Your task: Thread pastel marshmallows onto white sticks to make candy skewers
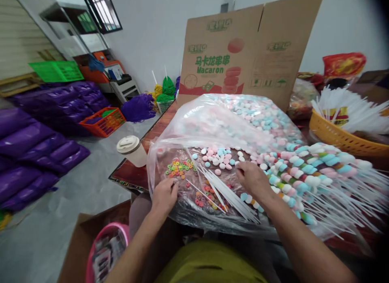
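Note:
My left hand (164,196) is closed at the near left edge of a clear plastic sheet (158,169), by a small heap of coloured ring candies (179,168). What its fingers hold, if anything, I cannot make out. Fingers bent together, my right hand (253,178) is beside loose pink, white and blue marshmallows (220,157); its fingertips are partly hidden. Between the hands lie white sticks (226,191) and more red and orange ring candies (200,198). Finished-looking skewers of marshmallows and candies (306,169) are piled to the right of my right hand.
A large clear bag of marshmallows (258,116) lies before an upright cardboard box (219,52). A yellow basket (346,131) of white sticks stands at right. A lidded cup (132,151) sits at the table's left edge. Below are a pink tub (124,228) and purple sacks (33,145).

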Demonstrator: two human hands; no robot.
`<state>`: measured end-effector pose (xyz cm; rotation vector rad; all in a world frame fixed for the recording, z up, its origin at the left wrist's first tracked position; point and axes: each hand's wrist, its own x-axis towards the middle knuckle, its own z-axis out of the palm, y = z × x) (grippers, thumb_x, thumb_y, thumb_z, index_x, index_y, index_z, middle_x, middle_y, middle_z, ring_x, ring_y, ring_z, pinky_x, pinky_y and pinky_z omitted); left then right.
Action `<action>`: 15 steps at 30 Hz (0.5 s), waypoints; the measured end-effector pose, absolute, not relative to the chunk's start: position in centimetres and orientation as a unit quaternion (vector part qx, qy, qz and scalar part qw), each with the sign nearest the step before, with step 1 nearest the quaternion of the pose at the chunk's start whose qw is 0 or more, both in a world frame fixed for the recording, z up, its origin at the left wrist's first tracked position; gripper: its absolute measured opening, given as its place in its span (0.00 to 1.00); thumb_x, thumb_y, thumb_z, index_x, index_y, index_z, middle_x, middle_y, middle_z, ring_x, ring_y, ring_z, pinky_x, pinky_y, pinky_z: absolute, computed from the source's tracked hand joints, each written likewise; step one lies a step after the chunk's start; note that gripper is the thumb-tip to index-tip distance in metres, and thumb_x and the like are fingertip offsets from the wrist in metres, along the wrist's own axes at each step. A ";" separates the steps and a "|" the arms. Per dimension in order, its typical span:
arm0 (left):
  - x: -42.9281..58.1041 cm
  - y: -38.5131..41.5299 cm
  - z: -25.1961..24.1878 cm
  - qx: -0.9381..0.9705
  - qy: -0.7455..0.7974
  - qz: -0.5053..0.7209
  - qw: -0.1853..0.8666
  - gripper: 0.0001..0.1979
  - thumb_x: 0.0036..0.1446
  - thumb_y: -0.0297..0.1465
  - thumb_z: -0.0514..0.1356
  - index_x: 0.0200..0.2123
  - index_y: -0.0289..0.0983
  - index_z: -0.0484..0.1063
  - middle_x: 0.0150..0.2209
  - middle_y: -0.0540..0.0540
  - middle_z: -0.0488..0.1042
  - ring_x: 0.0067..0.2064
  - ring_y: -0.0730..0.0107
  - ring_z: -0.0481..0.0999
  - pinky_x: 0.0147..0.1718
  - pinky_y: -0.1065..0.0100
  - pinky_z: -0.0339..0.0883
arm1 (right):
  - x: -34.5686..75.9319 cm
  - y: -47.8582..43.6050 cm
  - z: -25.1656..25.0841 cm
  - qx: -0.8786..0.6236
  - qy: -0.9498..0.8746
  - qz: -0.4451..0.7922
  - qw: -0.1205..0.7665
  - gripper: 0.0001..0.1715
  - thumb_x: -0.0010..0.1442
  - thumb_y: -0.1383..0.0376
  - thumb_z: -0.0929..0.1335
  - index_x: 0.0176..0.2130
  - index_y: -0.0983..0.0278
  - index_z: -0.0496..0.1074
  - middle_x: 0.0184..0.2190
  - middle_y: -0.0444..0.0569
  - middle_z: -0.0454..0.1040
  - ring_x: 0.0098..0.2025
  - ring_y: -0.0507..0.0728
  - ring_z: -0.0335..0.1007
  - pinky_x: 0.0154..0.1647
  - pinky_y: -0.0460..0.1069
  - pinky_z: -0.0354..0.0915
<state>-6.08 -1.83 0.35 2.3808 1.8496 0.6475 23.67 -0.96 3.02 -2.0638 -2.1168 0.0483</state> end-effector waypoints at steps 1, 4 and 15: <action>-5.9 -2.2 0.1 0.775 0.591 0.220 0.038 0.09 0.56 0.28 0.51 0.32 0.36 0.71 0.32 0.45 0.75 0.36 0.68 0.73 0.37 0.67 0.66 | 23.1 0.3 3.1 -0.698 -0.711 0.017 0.082 0.13 0.56 0.67 0.59 0.31 0.65 0.71 0.32 0.52 0.71 0.36 0.56 0.65 0.34 0.48 0.55; -5.4 -2.9 -0.8 0.783 0.562 0.262 0.055 0.10 0.56 0.30 0.50 0.32 0.37 0.71 0.31 0.46 0.75 0.35 0.68 0.73 0.36 0.66 0.66 | 21.6 3.2 2.7 -0.698 -0.714 0.030 0.050 0.11 0.54 0.68 0.61 0.32 0.66 0.72 0.33 0.54 0.71 0.36 0.57 0.65 0.33 0.48 0.54; -3.8 -1.4 -4.6 0.790 0.541 0.288 -0.013 0.08 0.54 0.30 0.52 0.35 0.39 0.71 0.25 0.47 0.70 0.27 0.68 0.69 0.29 0.67 0.61 | 20.7 3.5 5.2 -0.716 -0.681 0.144 0.062 0.13 0.54 0.62 0.61 0.29 0.66 0.70 0.29 0.50 0.71 0.32 0.55 0.66 0.33 0.48 0.60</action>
